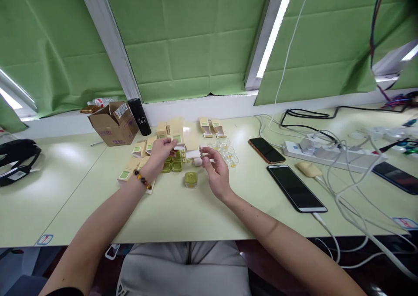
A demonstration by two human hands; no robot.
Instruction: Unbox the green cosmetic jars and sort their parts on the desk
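Note:
My left hand (162, 151) is closed, thumb and fingers pinching a small cream carton (190, 138) with a green label, held up over the table with its white flaps showing. My right hand (217, 172) is curved with thumb and fingers apart, its fingertips at the right edge of the carton's flap; whether they touch it I cannot tell. Just below on the table stands a small clear jar with a green lid (191, 179). Behind my left hand are several green square containers (176, 166). A small whitish roll-like thing (197, 161) lies beneath the carton.
More cream cartons (125, 175) lie at left, and two open ones (205, 127) stand behind. Clear containers (230, 156) sit beyond my right hand. Phones (296, 188), a power strip (326, 154) and tangled cables fill the right side. A cardboard box (114, 128) and black bottle (139, 116) stand back left.

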